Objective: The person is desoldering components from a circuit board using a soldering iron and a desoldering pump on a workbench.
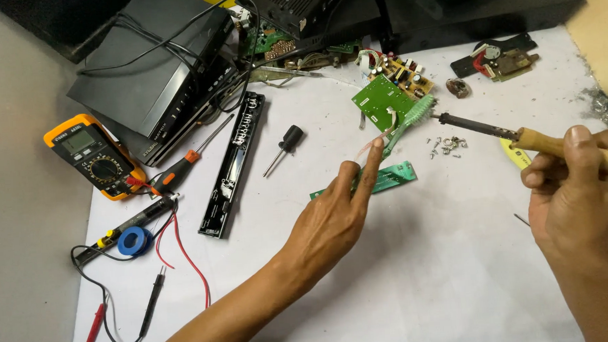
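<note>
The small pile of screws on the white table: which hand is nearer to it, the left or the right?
Right. The right hand holds the soldering iron just right of the screws. The left hand is farther away, down to their left, by the green ribbon cable.

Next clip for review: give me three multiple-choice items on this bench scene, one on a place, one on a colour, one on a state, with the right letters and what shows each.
1. Where does the multimeter lie?
A. at the left edge of the white table
B. under the right hand
C. on the green circuit board

2. What colour is the roll of tape?
A. red
B. blue
C. white

3. How is the soldering iron held?
A. lying loose on the table
B. pinched in the left hand
C. gripped in the right hand

Answers: 1 A, it sits far left beside the black boxes; 2 B, the ring is blue; 3 C, the fingers wrap its wooden handle, tip toward the green circuit board, which the left hand holds.
</note>
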